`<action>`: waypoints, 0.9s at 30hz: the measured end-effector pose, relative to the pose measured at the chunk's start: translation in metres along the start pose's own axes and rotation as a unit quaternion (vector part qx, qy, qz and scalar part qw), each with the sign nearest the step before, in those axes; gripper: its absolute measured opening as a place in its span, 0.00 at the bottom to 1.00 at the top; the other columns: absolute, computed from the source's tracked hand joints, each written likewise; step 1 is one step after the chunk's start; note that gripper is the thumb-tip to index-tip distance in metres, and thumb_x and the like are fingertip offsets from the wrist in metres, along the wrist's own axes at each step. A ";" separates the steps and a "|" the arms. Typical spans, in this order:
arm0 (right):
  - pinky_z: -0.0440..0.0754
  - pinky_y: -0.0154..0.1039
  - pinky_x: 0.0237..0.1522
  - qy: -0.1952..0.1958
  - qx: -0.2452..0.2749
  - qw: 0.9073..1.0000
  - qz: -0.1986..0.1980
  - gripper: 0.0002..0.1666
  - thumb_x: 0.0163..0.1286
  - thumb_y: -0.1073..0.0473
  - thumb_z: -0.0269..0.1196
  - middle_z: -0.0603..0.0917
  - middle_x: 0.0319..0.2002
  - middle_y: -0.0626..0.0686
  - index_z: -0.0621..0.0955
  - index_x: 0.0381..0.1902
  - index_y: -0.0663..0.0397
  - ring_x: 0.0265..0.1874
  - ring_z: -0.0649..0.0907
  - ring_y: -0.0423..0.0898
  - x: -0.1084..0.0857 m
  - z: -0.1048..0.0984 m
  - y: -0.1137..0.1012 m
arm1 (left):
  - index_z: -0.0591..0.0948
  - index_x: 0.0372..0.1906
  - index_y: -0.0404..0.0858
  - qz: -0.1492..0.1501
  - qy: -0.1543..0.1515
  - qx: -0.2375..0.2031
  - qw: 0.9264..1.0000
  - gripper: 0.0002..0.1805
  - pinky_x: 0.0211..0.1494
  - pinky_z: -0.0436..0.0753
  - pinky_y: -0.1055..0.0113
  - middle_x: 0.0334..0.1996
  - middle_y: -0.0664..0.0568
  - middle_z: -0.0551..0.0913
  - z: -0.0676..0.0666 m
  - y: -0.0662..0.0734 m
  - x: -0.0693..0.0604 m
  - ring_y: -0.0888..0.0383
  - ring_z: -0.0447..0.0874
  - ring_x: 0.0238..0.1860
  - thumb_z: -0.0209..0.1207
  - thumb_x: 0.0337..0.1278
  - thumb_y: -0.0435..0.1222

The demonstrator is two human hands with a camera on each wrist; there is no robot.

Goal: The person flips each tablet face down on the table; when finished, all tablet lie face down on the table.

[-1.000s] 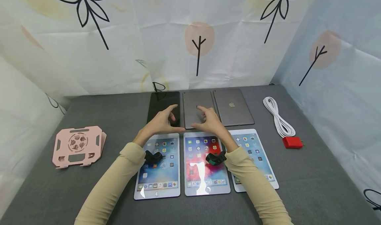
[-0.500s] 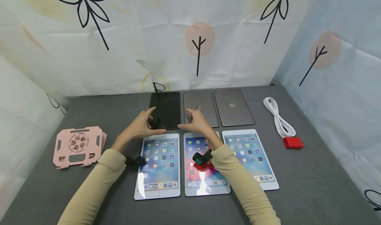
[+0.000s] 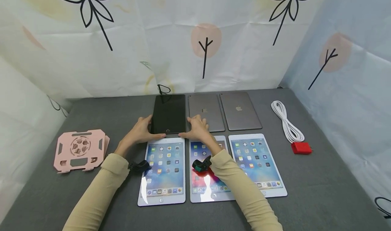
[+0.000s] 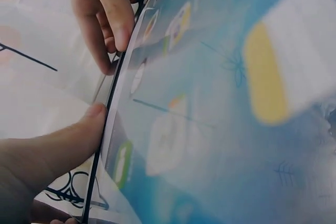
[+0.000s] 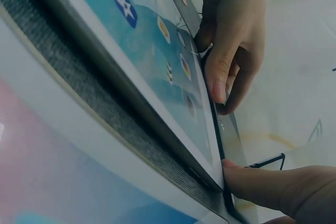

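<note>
- A pink stand (image 3: 80,146) sits well to the left of the black tablet (image 3: 169,112).
- My left hand (image 3: 139,131) grips the black tablet at its near left corner, fingers on the left side and thumb on the near edge.
- The first white tablet (image 3: 165,168) lies just in front of the black tablet, nearer to me, with its screen lit.
- The black tablet lies between my hands, dark screen up.
- My right hand (image 3: 198,129) grips its near right corner, fingers on the right side and thumb on the near edge.
- The first gray tablet (image 3: 210,105) is just right of the black tablet, back up.
- The second white tablet (image 3: 199,181), partly under my sleeve (image 3: 244,193), is in front and to the right of the black tablet.
- The second gray tablet (image 3: 239,113) is farther right of it.
- The third white tablet (image 3: 258,161) is farther right and in front.
- A white cord (image 3: 288,125) and red plug (image 3: 301,148) lie well to its right.
</note>
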State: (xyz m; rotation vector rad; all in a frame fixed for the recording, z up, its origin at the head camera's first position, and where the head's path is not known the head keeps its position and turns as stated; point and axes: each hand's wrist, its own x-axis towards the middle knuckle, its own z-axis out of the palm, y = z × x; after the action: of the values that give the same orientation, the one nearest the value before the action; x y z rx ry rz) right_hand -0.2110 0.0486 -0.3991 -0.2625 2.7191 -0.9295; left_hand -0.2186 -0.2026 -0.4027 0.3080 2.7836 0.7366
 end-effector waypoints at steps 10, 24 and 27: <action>0.56 0.48 0.51 0.016 0.015 1.000 -0.001 0.48 0.65 0.48 0.72 0.67 0.70 0.62 0.67 0.77 0.59 0.57 0.63 0.59 0.005 0.010 -0.006 | 0.51 0.78 0.22 0.008 0.026 -0.002 1.000 0.60 0.68 0.74 0.37 0.66 0.22 0.65 0.006 -0.003 0.003 0.32 0.71 0.64 0.70 0.57 0.54; 0.56 0.51 0.56 0.043 0.126 0.991 -0.004 0.48 0.64 0.58 0.72 0.64 0.73 0.62 0.65 0.77 0.62 0.61 0.61 0.59 0.006 0.018 -0.001 | 0.54 0.77 0.21 0.004 0.034 -0.010 0.999 0.57 0.68 0.74 0.38 0.65 0.21 0.68 0.005 0.001 0.007 0.32 0.70 0.66 0.67 0.59 0.55; 0.57 0.55 0.62 0.044 0.169 0.985 -0.008 0.47 0.66 0.59 0.71 0.63 0.74 0.62 0.63 0.78 0.59 0.65 0.61 0.60 0.004 0.017 0.001 | 0.54 0.77 0.22 -0.002 0.031 -0.015 0.999 0.57 0.67 0.74 0.38 0.66 0.22 0.68 0.005 0.001 0.007 0.32 0.70 0.66 0.66 0.59 0.56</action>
State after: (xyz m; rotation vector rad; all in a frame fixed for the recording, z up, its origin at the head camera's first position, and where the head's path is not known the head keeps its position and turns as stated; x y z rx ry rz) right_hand -0.2098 0.0386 -0.4130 -0.1803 2.5785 -1.4147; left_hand -0.2240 -0.1975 -0.4072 0.2786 2.8277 0.7981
